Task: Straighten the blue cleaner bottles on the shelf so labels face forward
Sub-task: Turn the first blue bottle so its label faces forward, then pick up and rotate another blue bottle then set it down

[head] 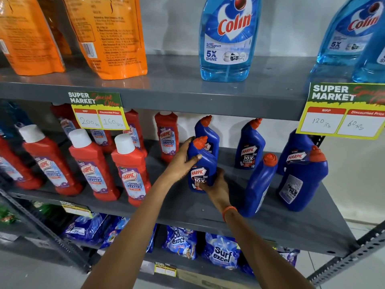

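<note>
Several blue Harpic cleaner bottles with orange caps stand on the middle grey shelf (183, 207). Both hands hold the front left blue bottle (203, 163), its label facing me. My left hand (184, 159) wraps its upper left side, thumb across the neck. My right hand (216, 184) grips its lower right side. Another blue bottle (208, 132) stands right behind it. A third blue bottle (250, 144) shows its label further right. One blue bottle (260, 184) is turned sideways, and one (302, 178) shows its back label, with a further blue bottle (295, 151) behind.
Red Harpic bathroom cleaner bottles (129, 170) fill the shelf's left half. Colin spray bottles (227, 38) and orange pouches (108, 36) sit on the shelf above. Price tags (341, 113) hang from that shelf's edge. Surf Excel packs (220, 253) lie below.
</note>
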